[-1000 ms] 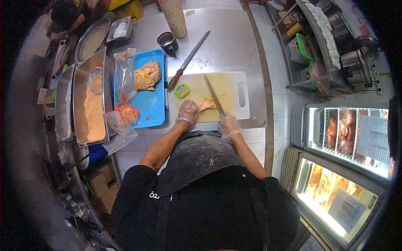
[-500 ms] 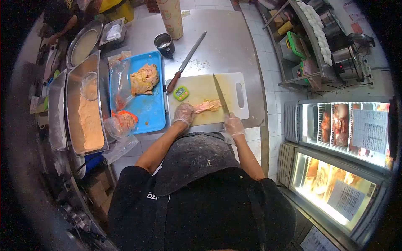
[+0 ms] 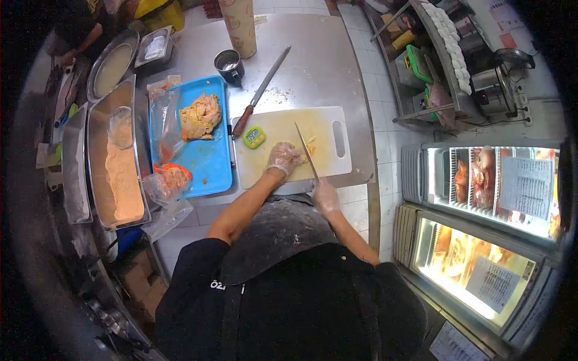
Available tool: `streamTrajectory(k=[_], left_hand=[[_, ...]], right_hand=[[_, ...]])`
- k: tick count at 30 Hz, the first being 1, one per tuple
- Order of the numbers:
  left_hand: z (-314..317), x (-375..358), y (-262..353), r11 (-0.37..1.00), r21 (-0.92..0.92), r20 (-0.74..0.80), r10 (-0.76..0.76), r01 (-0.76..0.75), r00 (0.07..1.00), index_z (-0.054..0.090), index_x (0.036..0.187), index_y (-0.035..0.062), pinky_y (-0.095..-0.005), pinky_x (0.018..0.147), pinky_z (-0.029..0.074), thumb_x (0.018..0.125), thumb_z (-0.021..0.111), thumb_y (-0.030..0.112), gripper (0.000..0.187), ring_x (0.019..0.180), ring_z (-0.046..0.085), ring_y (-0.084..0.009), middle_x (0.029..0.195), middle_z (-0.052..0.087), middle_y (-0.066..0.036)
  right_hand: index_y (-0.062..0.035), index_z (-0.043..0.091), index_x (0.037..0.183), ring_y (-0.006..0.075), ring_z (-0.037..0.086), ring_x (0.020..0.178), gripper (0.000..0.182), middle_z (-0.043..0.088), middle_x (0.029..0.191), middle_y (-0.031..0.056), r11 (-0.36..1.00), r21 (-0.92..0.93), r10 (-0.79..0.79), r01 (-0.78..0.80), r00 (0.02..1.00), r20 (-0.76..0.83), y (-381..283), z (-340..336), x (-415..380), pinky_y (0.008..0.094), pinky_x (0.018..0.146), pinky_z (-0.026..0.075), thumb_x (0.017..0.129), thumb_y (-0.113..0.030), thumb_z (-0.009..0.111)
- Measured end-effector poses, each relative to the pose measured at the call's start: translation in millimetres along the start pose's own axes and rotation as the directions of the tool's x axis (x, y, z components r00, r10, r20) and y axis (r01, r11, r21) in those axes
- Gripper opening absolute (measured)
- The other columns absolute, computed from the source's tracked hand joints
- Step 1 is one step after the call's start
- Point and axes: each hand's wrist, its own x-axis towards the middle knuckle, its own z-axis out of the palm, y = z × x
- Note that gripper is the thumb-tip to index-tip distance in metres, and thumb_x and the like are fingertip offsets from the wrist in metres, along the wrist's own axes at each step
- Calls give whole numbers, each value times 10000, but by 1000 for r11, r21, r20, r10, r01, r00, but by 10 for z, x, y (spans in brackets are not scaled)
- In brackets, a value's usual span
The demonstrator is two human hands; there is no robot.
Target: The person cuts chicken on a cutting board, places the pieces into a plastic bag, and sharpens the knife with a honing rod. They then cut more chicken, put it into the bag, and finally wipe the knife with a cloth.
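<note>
Your left hand point(image 3: 285, 157) bunches its fingers over the meat point(image 3: 311, 148), near the middle of the cutting board point(image 3: 256, 166) by the tabletop's point(image 3: 319, 69) near edge; tuck them back from the knife point(image 3: 305, 148), right hand point(image 3: 326, 198) wrapped round its handle, and draw long, light strokes

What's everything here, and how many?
Table: one, silver, middle
Board: one, white, on table
Held knife: one, silver, over board
Loose knife: one, silver, near mug
Timer: one, green, on board
Tray: one, blue, beside board
Meat pile: one, yellowish, on tray
Bags: count unclear, clear, at tray
Mug: one, dark, behind tray
Roll: one, cream, behind mug
Powder: one, orange, in pan
Fridges: two, grey, right
Person: one, dark clothes, top left
Left hand: one, clear glove, at meat
Right hand: one, clear glove, holding knife
</note>
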Motion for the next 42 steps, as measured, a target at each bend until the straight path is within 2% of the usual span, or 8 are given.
streamTrajectory(k=[5, 8, 10, 17, 30, 33, 39, 42], left_hand=[[203, -44, -116, 998, -63, -72, 3, -7, 997, 653, 817, 140, -373, 758, 429, 673, 660, 384, 284, 838, 536, -278, 823, 587, -107], [292, -95, -182, 771, -631, -49, -146, 82, 988, 651, 834, 131, -373, 734, 442, 687, 661, 368, 279, 796, 551, -276, 810, 591, -121], [-448, -110, 253, 985, -142, -113, -110, 93, 987, 649, 825, 119, -376, 681, 455, 683, 669, 337, 261, 743, 569, -279, 776, 592, -130], [-219, -126, 29, 998, -27, -149, -57, 53, 987, 657, 839, 119, -361, 663, 466, 672, 679, 323, 264, 725, 577, -283, 773, 601, -118], [-144, -123, -57, 998, 55, -140, 32, -24, 990, 650, 821, 130, -375, 701, 462, 720, 620, 394, 284, 780, 574, -275, 827, 609, -105], [-357, -142, -19, 995, -75, -72, -66, 61, 995, 650, 799, 118, -378, 714, 461, 729, 606, 394, 289, 791, 574, -279, 832, 609, -107], [-80, -221, -156, 943, -274, 1, -194, 187, 981, 660, 797, 105, -384, 707, 452, 701, 654, 321, 237, 814, 566, -293, 845, 601, -117], [-97, -216, -156, 983, -168, -221, -110, 73, 969, 658, 783, 96, -387, 677, 443, 654, 695, 279, 227, 772, 559, -298, 800, 587, -121]], right_hand=[[28, 443, 964, 433, 569, 754, 260, 571, 822, 281, 999, -33, 11, -12, 998, -54, 83, 109, 107, 513, 668, 444, 823, -188, 403], [28, 440, 966, 449, 560, 770, 262, 566, 805, 295, 999, 22, 30, -29, 998, -49, -181, -56, 477, 520, 688, 434, 828, -191, 400], [26, 443, 969, 465, 548, 792, 261, 558, 791, 304, 992, 107, 70, -65, 997, -38, -353, -190, 534, 527, 710, 422, 826, -188, 401], [13, 418, 980, 456, 555, 764, 257, 562, 768, 303, 998, 46, 34, -33, 999, -4, -197, 48, 157, 531, 692, 420, 839, -199, 394], [43, 410, 1000, 448, 558, 717, 284, 568, 746, 284, 1000, 9, -10, 11, 1000, -18, -301, -8, 656, 521, 653, 431, 831, -184, 392], [46, 416, 998, 448, 558, 703, 293, 569, 737, 281, 990, -12, -141, 140, 988, -67, -234, 42, 730, 514, 635, 437, 825, -189, 384], [60, 393, 1058, 450, 549, 668, 335, 563, 699, 265, 1000, -11, -25, 25, 999, 34, -269, 51, 209, 524, 615, 429, 785, -128, 436], [67, 387, 1049, 446, 554, 675, 329, 562, 696, 265, 1000, 13, -17, 17, 1000, 24, 9, 208, -65, 523, 619, 431, 773, -100, 454]])
